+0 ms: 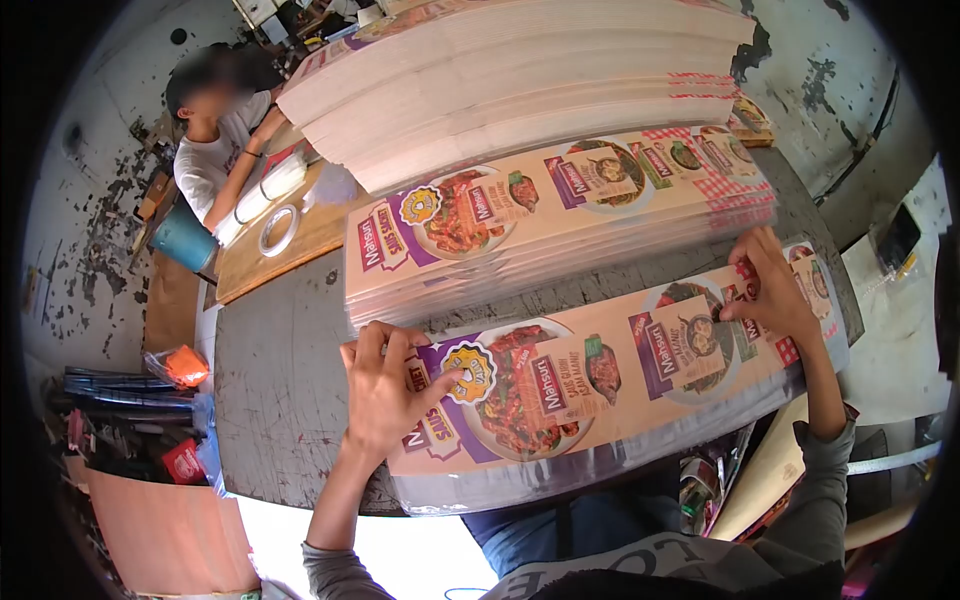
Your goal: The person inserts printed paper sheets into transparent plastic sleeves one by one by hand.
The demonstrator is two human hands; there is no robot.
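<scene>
Along the near edge of the table lies a long stack of printed sheets [610, 390], with "Mahsun" lettering and pictures of food on an orange ground. A clear plastic layer shows along its near side. My left hand [385, 390] grips the stack's left end, thumb on the top sheet and fingers bent around the far corner. Near the right end, my right hand [775, 295] has its thumb on the printed face and its fingers curled at the far edge. How many sheets each hand pinches is hidden.
Just beyond lies a second stack of matching sheets [540, 215], and behind it a tall pile of boards [540, 90]. On the left, a co-worker [215, 150] sits by a wooden board [250, 270] with a tape roll [279, 231]. A phone [897, 238] rests at right.
</scene>
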